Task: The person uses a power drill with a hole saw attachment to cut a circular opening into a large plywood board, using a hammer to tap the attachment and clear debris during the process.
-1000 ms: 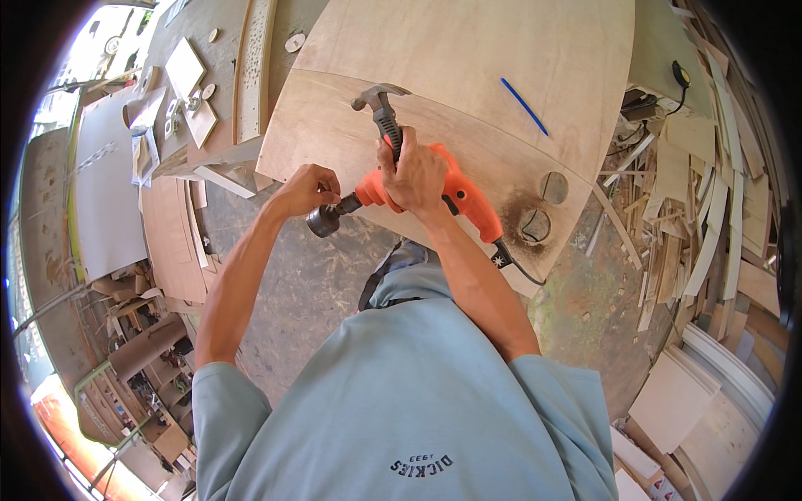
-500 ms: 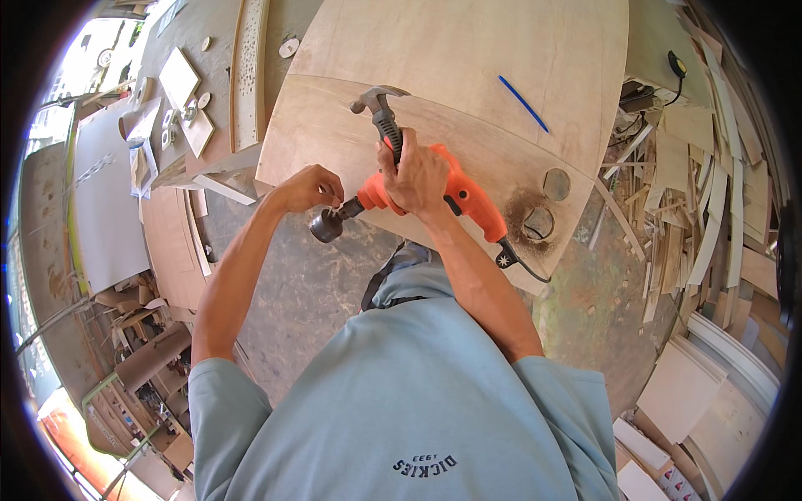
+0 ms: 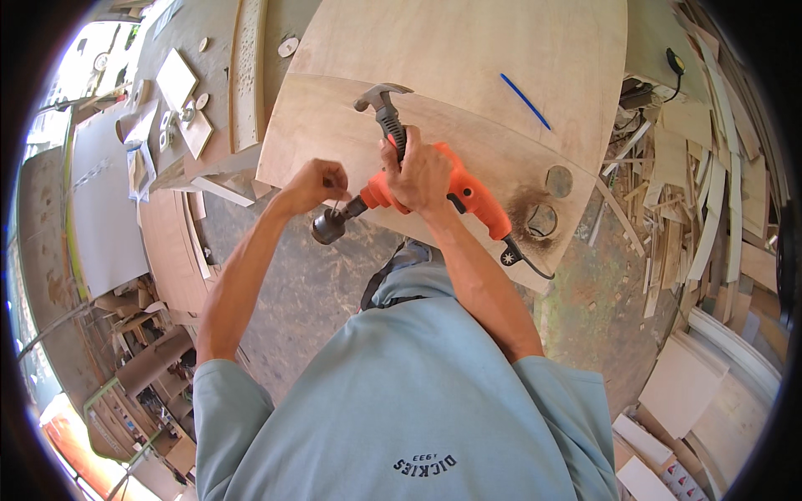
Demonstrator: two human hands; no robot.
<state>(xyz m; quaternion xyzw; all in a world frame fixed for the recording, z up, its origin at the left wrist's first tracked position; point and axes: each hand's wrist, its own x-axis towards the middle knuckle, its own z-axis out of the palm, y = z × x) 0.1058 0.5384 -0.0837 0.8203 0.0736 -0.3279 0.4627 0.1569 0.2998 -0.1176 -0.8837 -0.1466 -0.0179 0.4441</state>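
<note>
My right hand (image 3: pixel 420 175) is closed round the dark grip of a claw hammer (image 3: pixel 383 97), its head up beyond my fingers. The same hand lies over the body of an orange power drill (image 3: pixel 483 207) on the wooden panel's near edge. A dark cup-shaped hole saw (image 3: pixel 327 227) sits in the drill's chuck and points to the left, past the panel. Just above it, my left hand (image 3: pixel 314 185) pinches a thin nail-like pin (image 3: pixel 336 204) whose lower end meets the hole saw. Its exact kind is too small to tell.
The plywood panel (image 3: pixel 468 58) has two round holes, one with darkened edges, and a blue pen-like stick (image 3: pixel 526 101). Wood offcuts (image 3: pixel 677 209) pile up on the right. A second table (image 3: pixel 213 75) at left bears wooden discs and square pieces.
My left hand has risen slightly off the hole saw, so the thin pin shows more plainly. The hammer, drill and right hand have shifted only a little.
</note>
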